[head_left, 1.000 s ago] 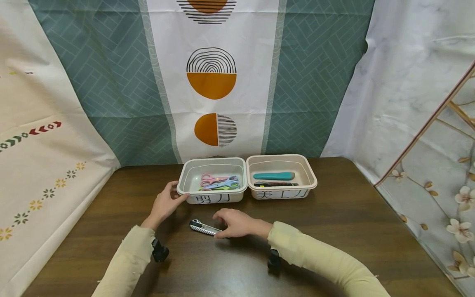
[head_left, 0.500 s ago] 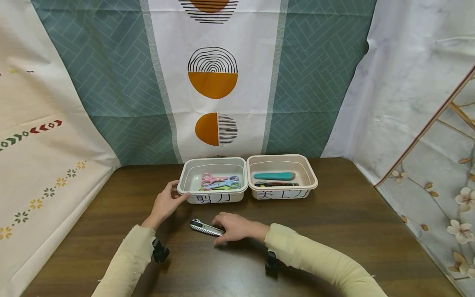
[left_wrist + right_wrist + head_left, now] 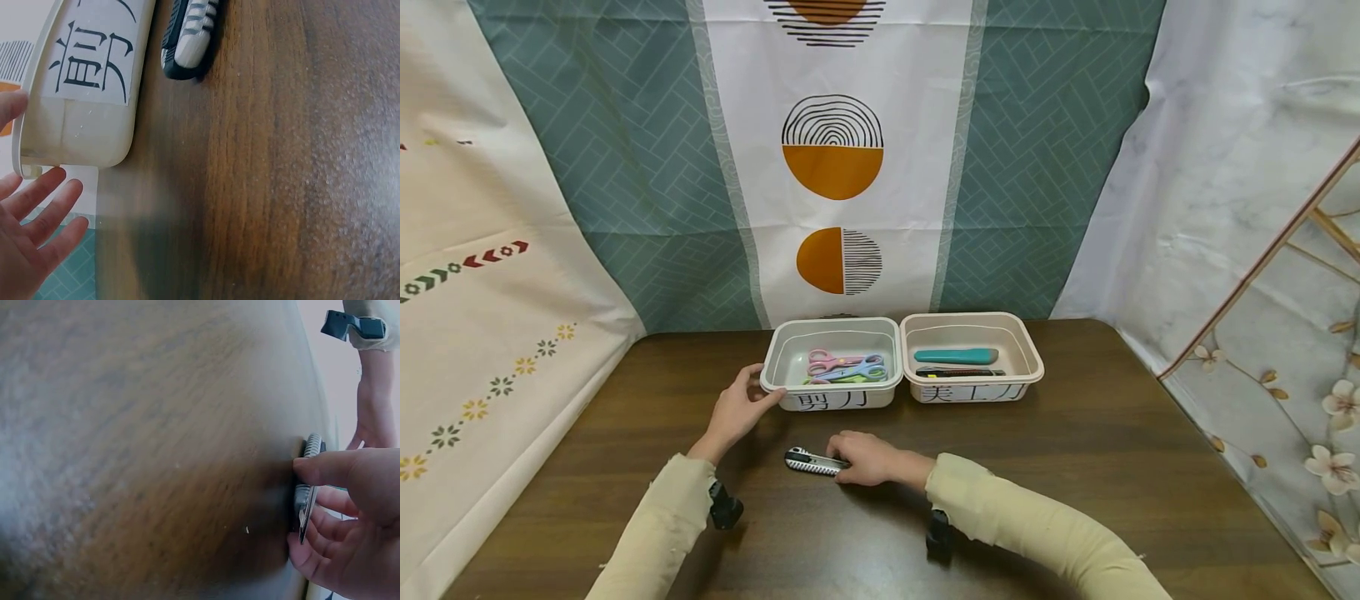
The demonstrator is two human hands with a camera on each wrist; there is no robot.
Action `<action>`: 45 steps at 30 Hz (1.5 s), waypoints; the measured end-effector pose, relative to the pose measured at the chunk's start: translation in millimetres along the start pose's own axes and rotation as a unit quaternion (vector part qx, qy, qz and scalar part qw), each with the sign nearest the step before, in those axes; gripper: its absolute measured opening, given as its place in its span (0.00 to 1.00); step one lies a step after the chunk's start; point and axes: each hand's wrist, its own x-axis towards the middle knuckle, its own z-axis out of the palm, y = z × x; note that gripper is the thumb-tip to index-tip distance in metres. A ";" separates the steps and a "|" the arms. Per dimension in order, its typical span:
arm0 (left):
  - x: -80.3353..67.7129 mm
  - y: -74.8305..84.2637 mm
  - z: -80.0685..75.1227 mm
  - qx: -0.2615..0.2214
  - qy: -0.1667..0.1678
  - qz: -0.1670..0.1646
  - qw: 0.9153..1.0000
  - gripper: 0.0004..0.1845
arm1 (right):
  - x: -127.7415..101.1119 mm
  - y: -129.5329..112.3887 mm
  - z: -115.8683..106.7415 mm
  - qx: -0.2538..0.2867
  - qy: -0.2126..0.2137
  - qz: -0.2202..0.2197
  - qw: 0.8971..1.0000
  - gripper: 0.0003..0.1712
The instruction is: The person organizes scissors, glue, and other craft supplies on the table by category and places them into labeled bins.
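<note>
A dark wooden table (image 3: 1075, 467) was set before patterned hanging cloths, with two pale tubs side by side at its far edge: the left tub (image 3: 831, 398) held coloured scissors (image 3: 844, 367), the right tub (image 3: 1022, 350) a teal utility knife (image 3: 956, 356) and a darker one. The grey utility knife (image 3: 808, 461) lay flat on the table just in front of the left tub and was pinched at one end by the right hand (image 3: 865, 458) (thumb and curled fingers closed on it, seen clearly in the right wrist view). The left tub's near corner was touched by the left hand (image 3: 735, 412), its fingers spread and fairly straight, nothing gripped.
</note>
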 end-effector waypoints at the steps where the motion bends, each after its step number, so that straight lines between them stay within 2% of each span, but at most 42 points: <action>1: -0.1 0.2 0.0 0.000 0.001 0.001 1.000 0.37 | -0.9 0.0 -0.6 0.002 -0.003 -0.002 1.000 0.12; 15: -0.7 3.0 -1.5 -0.005 -0.005 -0.003 1.000 0.36 | -14.7 17.2 -12.5 0.022 -0.019 -0.043 0.999 0.11; 22: -0.1 4.3 -2.2 0.001 -0.007 0.002 1.000 0.36 | -25.1 26.5 -22.3 0.001 -0.017 -0.039 0.999 0.11; 40: 0.0 2.7 -2.3 0.000 -0.003 0.002 1.000 0.35 | -50.0 38.5 -48.3 -0.013 0.017 -0.046 0.999 0.11; 45: 0.2 3.1 -1.3 0.004 -0.003 0.003 1.000 0.35 | -57.7 41.7 -56.7 -0.004 0.043 -0.048 0.998 0.12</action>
